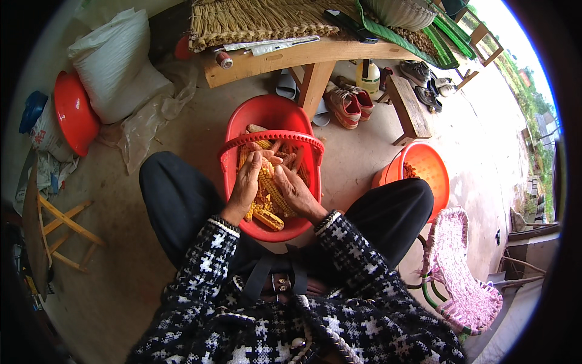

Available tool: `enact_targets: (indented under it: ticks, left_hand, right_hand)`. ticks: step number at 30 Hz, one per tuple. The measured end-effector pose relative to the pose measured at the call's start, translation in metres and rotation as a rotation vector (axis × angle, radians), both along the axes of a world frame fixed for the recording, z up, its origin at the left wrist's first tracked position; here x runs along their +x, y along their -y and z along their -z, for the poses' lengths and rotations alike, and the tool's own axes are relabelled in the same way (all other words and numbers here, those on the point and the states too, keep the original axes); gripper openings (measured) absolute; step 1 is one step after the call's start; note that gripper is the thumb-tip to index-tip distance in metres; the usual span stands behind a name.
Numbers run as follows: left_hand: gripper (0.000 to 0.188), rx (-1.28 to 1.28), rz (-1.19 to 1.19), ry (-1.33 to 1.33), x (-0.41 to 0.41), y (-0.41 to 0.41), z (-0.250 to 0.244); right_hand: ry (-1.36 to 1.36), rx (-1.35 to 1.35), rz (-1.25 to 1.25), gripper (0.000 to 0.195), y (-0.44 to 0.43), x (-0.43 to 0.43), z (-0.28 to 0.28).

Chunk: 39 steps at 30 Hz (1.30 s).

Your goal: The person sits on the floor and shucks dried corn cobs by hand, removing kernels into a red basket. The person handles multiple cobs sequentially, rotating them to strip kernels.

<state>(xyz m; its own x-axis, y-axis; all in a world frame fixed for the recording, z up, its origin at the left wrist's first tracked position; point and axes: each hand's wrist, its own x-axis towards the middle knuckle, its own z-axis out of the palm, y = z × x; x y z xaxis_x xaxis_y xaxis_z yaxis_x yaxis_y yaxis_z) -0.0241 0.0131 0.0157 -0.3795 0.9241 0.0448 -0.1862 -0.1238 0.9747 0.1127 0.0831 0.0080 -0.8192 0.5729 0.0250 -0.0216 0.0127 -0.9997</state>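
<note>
Between my knees stands a red plastic basket (268, 111) with a red handle arching across it. It holds several corn cobs, some bearing yellow kernels and some bare. My left hand (247, 184) and my right hand (295, 189) meet over the basket, thumbs up, around an ear of corn (269, 179) with yellow kernels; its upper end lies between the fingers. The fingertips partly hide each other and the cobs beneath. Another yellow ear (268, 219) lies at the basket's near end, below my hands.
A wooden bench (273, 59) carries a straw mat (263, 20). Shoes (348, 104) and a small wooden stool (407, 107) stand beyond. An orange basket (427, 168) and a pink woven chair (454, 268) are at right. White sacks (116, 59) and a red basin (75, 113) are at left.
</note>
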Motion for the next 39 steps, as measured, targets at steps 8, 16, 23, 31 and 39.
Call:
enact_targets:
  ticks: [8, 16, 23, 31, 39]
  left_hand:
    - [0.047, 0.049, 0.069, -0.102, 0.002, 0.002, -0.003]
    - [0.048, 0.042, 0.059, -0.118, 0.002, 0.0, 0.001]
    - [0.047, 0.059, 0.123, -0.011, 0.001, 0.0, 0.001]
    - [0.038, 0.049, 0.189, 0.01, 0.008, 0.006, -0.034]
    - [0.024, 0.021, 0.075, 0.077, -0.002, 0.007, -0.01]
  right_hand:
    - [0.089, 0.069, 0.043, 0.059, 0.004, -0.002, -0.013]
    - [-0.046, -0.186, 0.022, 0.06, 0.009, -0.003, -0.008]
    - [0.018, -0.15, 0.008, 0.061, 0.004, -0.005, -0.004]
    - [-0.078, -0.282, 0.035, 0.056, 0.004, 0.002, -0.016]
    - [0.097, -0.527, -0.154, 0.058, -0.006, 0.01, -0.033]
